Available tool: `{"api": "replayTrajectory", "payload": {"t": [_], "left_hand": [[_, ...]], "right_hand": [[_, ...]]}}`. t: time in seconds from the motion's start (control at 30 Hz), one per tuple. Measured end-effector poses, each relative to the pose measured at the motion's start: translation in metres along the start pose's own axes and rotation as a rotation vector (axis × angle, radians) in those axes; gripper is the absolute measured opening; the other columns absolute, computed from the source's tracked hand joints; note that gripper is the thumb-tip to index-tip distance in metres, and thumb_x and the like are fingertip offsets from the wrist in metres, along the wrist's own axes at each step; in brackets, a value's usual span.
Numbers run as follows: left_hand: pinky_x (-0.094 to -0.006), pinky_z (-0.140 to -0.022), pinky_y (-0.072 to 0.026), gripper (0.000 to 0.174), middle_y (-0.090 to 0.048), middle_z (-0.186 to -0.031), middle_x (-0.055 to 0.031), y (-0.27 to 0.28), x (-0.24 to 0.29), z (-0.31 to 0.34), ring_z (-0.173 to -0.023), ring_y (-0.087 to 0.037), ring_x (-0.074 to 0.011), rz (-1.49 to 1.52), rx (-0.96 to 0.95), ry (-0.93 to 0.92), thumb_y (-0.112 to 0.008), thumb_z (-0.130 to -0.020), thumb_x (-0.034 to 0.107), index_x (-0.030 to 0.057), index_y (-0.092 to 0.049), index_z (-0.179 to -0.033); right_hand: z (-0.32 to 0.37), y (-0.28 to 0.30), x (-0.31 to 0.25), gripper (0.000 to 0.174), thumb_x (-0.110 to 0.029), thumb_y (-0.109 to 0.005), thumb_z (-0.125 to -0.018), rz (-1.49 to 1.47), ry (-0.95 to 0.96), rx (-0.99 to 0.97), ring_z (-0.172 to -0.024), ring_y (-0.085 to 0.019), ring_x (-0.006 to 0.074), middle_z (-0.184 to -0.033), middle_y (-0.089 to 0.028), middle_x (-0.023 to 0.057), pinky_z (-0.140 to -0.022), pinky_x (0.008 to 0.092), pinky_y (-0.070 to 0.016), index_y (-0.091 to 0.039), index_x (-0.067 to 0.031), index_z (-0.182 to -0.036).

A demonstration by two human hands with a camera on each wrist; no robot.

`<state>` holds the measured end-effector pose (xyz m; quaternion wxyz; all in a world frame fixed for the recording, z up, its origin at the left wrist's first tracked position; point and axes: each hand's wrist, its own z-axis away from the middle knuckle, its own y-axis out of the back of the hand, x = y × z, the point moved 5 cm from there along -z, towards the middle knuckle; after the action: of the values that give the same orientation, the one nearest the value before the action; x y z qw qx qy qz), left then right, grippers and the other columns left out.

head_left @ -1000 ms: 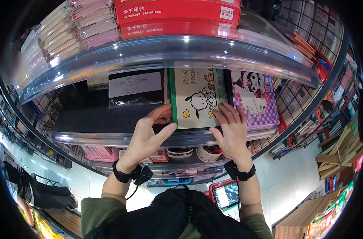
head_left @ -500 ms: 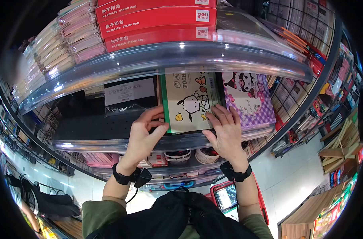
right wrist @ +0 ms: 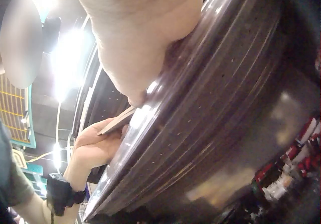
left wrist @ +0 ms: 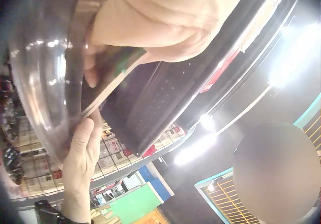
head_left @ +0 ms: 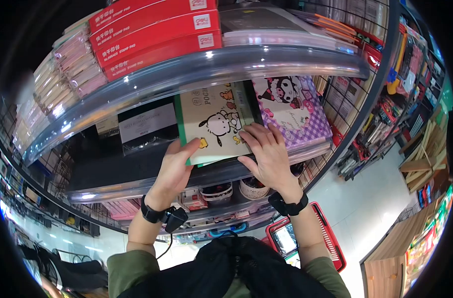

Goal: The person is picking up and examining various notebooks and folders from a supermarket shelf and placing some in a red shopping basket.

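Note:
A cream notebook with a green spine and a cartoon dog on its cover lies on the middle shelf, its front edge raised a little off the shelf. My left hand pinches its near left corner, thumb on the cover and fingers underneath; the left wrist view shows the notebook's thin edge in that grip. On the cover's near right side rest the fingers of my right hand, fairly straight, with the thumb by the front edge. A purple checked notebook lies just right of it.
A black wrapped notebook lies on the left. Overhead, a clear shelf lip runs below stacked red stamp pad boxes. A wire mesh panel borders the right side. A red shopping basket stands on the floor.
My left hand has moved from beside the spine onto the notebook's corner, thumb now on the cover. The notebook's front corner has lifted and tilted. The head view has shifted and turned.

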<state>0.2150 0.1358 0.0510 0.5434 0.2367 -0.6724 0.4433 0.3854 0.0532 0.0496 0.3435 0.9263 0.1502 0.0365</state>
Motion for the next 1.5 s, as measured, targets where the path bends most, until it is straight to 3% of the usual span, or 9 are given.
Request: {"api": "replayTrajectory", "payload": {"t": [0.17, 0.33, 0.4, 0.5, 0.77, 1.1, 1.17, 1.33, 1.5], "left_hand": [[-0.0286, -0.084, -0.0436, 0.031, -0.058, -0.109, -0.0106, 0.02, 0.009, 0.026, -0.097, -0.056, -0.0153, -0.044, -0.061, -0.169, -0.052, -0.09, 0.014, -0.0038, -0.051, -0.115], [-0.0322, -0.09, -0.0437, 0.036, -0.057, -0.113, -0.0119, 0.033, 0.003, 0.066, -0.103, -0.056, -0.0189, 0.018, -0.052, -0.266, -0.054, -0.089, 0.012, -0.0054, -0.047, -0.119], [-0.033, -0.091, -0.0435, 0.041, -0.056, -0.116, -0.0134, 0.04, -0.01, 0.073, -0.104, -0.056, -0.0204, 0.026, -0.048, -0.25, -0.059, -0.086, 0.014, -0.0051, -0.045, -0.12], [-0.0325, -0.092, -0.0421, 0.046, -0.055, -0.117, -0.0125, 0.032, -0.024, 0.081, -0.105, -0.055, -0.0199, -0.099, -0.161, -0.184, -0.064, -0.083, 0.015, -0.0053, -0.045, -0.121], [-0.0275, -0.088, -0.0422, 0.043, -0.056, -0.112, -0.0082, -0.03, -0.071, 0.068, -0.099, -0.054, -0.0137, -0.28, -0.414, -0.068, -0.058, -0.089, 0.017, -0.0031, -0.043, -0.123], [-0.0256, -0.078, -0.0454, 0.034, -0.058, -0.104, -0.0085, -0.122, -0.141, 0.065, -0.089, -0.055, -0.0111, -0.515, -0.899, -0.063, -0.058, -0.088, 0.014, -0.0025, -0.049, -0.116], [-0.0249, -0.079, -0.0451, 0.031, -0.059, -0.103, -0.0068, -0.136, -0.166, 0.068, -0.09, -0.055, -0.0102, -0.497, -0.921, 0.137, -0.059, -0.086, 0.008, -0.0022, -0.051, -0.114], [-0.0241, -0.079, -0.0454, 0.03, -0.061, -0.1, -0.0054, -0.165, -0.253, 0.076, -0.089, -0.056, -0.0094, -0.483, -1.033, 0.298, -0.061, -0.081, 0.0, -0.0031, -0.053, -0.11], [-0.0234, -0.075, -0.0469, 0.025, -0.063, -0.096, -0.0047, -0.193, -0.316, 0.099, -0.083, -0.057, -0.008, -0.541, -1.069, 0.452, -0.063, -0.081, 0.002, -0.002, -0.056, -0.105]], "right_hand": [[0.001, 0.004, 0.004, 0.056, -0.042, -0.055, -0.082, -0.029, -0.009, 0.039, -0.115, -0.044, 0.0292, -0.123, -0.048, 0.014, -0.1, 0.048, -0.0277, -0.046, -0.0039, -0.121], [0.009, 0.019, 0.014, 0.062, -0.046, -0.046, -0.088, -0.457, -0.145, 0.04, -0.114, -0.044, 0.0359, -0.126, -0.046, 0.021, -0.1, 0.043, -0.0292, -0.039, 0.0017, -0.126], [0.019, 0.027, 0.01, 0.062, -0.042, -0.05, -0.089, -0.515, -0.18, 0.035, -0.113, -0.047, 0.033, -0.125, -0.048, 0.0208, -0.098, 0.0385, -0.0332, -0.036, 0.003, -0.129], [0.04, 0.027, -0.001, 0.064, -0.028, -0.06, -0.087, -1.32, -0.437, 0.094, -0.112, -0.047, 0.018, -0.126, -0.048, 0.0159, -0.094, 0.031, -0.0375, -0.029, 0.0039, -0.133], [0.134, 0.06, -0.008, 0.059, -0.015, -0.064, -0.083, -1.225, -0.768, 0.157, -0.11, -0.049, 0.0176, -0.122, -0.049, 0.0117, -0.091, 0.0322, -0.0425, -0.031, 0.0036, -0.129], [0.272, 0.103, -0.011, 0.05, -0.015, -0.064, -0.083, -0.936, -1.115, 0.42, -0.105, -0.052, 0.0165, -0.116, -0.054, 0.0106, -0.087, 0.0321, -0.0451, -0.039, 0.0017, -0.123], [0.298, 0.11, -0.016, 0.05, -0.017, -0.066, -0.083, -0.94, -1.231, 0.506, -0.101, -0.054, 0.0153, -0.113, -0.055, 0.0099, -0.085, 0.0312, -0.0462, -0.04, 0.0019, -0.121], [0.377, 0.11, -0.024, 0.047, -0.015, -0.064, -0.082, -0.771, -1.463, 0.667, -0.099, -0.054, 0.0124, -0.111, -0.056, 0.0086, -0.084, 0.0284, -0.0463, -0.044, 0.0025, -0.12], [0.454, 0.097, -0.044, 0.042, -0.007, -0.057, -0.085, -0.893, -1.729, 0.789, -0.1, -0.056, 0.0157, -0.114, -0.056, 0.01, -0.086, 0.029, -0.0463, -0.045, 0.001, -0.124]]}}
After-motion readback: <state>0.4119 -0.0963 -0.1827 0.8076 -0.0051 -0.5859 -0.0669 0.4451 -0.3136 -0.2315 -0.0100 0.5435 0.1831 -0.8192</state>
